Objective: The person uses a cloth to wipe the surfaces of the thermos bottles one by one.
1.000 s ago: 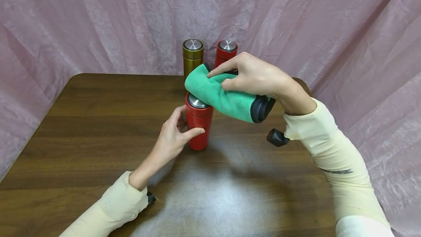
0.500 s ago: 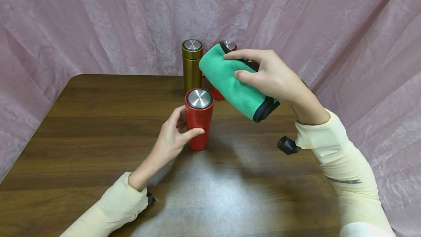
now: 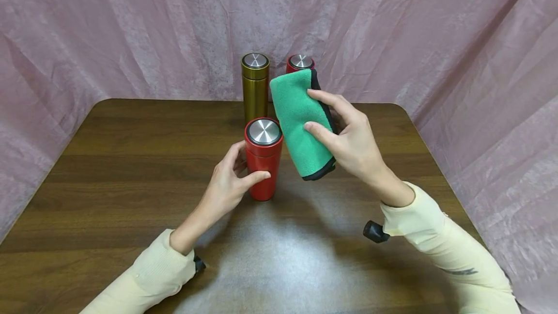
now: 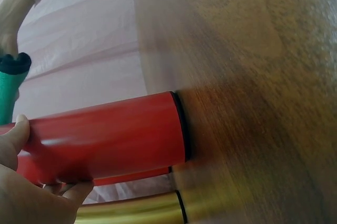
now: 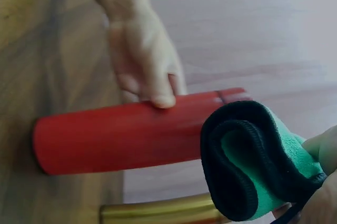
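A red thermos bottle [image 3: 264, 161] with a brushed silver lid stands upright on the wooden table. My left hand [image 3: 226, 178] grips its side, thumb across the front and fingers round the back; the left wrist view shows the same red bottle [image 4: 105, 137] in that hand [image 4: 31, 187]. My right hand [image 3: 350, 134] pinches a folded green cloth [image 3: 296, 120] with black edging, held up just right of the bottle. Whether cloth and bottle touch, I cannot tell. In the right wrist view the cloth's rolled end [image 5: 237, 166] overlaps the bottle's top part.
Behind stand a gold thermos bottle [image 3: 255, 86] and a second red thermos bottle [image 3: 301, 60], the latter mostly covered by the cloth. The table [image 3: 131, 159] reaches a pink curtain [image 3: 174, 28] at the back and sides.
My right hand lifted the cloth off the front bottle's lid, moved right, then brought it down beside the bottle, turning it more upright. The left hand and its bottle stayed in place.
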Motion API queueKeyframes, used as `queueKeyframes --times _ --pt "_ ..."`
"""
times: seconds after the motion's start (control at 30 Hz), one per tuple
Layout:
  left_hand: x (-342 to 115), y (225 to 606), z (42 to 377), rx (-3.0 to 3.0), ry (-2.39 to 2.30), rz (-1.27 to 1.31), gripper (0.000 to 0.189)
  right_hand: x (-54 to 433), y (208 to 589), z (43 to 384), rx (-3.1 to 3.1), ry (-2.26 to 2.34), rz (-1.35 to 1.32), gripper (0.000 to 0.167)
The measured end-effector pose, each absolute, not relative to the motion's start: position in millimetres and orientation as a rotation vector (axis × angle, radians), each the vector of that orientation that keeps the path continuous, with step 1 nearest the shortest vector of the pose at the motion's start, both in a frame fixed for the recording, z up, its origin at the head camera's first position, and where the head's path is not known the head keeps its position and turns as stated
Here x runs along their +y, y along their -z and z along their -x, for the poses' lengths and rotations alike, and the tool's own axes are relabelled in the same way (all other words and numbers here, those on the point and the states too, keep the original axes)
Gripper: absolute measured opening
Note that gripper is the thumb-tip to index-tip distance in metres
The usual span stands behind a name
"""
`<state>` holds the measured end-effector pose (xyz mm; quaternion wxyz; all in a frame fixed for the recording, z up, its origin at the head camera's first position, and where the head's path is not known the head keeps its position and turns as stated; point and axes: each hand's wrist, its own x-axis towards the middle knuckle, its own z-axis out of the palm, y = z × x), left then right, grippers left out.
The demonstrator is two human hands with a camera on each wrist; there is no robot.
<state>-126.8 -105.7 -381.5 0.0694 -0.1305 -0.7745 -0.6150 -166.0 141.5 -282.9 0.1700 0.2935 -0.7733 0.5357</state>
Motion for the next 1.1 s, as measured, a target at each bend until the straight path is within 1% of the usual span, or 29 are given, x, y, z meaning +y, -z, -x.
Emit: queueKeyframes --times 0.2,0.43,1.1 --pt "-106 382 127 -2.333 1.852 0.396 0.074 136 303 165 -2.222 -1.548 -0.853 0.056" --pt "-106 383 126 -2.327 1.851 0.400 0.074 133 321 167 -2.279 -1.537 -0.848 0.055" --pt "-107 384 126 -2.329 1.820 0.410 0.075 130 383 174 -2.564 -1.264 -0.880 0.055"
